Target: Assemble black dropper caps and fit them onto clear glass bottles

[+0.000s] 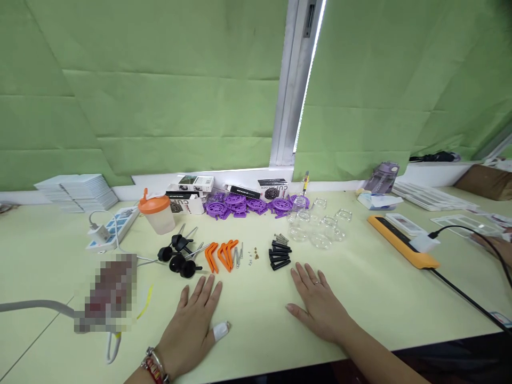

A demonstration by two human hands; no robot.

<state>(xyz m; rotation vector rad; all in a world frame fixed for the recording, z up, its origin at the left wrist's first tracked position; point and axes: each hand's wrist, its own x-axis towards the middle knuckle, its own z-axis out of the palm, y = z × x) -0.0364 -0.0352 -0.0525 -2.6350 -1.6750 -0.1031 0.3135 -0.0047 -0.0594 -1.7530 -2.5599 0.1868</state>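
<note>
My left hand [191,328] lies flat with its fingers spread, a white bandage on the thumb. Just beyond its fingertips are orange angled plastic pieces [227,255], and black cup-shaped parts with metal rods [182,260]. My right hand [318,304] also rests flat, fingers apart, near a row of black plastic sticks [279,257]. Several springs [281,238] lie behind those sticks. Between the groups are metal pins [238,256] and tiny brass and silver bits [256,253]. Purple wheel-patterned plastic parts [236,204] and clear plastic rings [320,239] sit farther back. Neither hand holds anything.
An orange-lidded cup [157,213] and cup holder boxes [196,183] stand at the back. Left are a white power strip [116,229] and stacked white boxes [80,192]. An orange power strip [404,242] lies right, its cable running forward. Another person's hand [492,248] is at far right.
</note>
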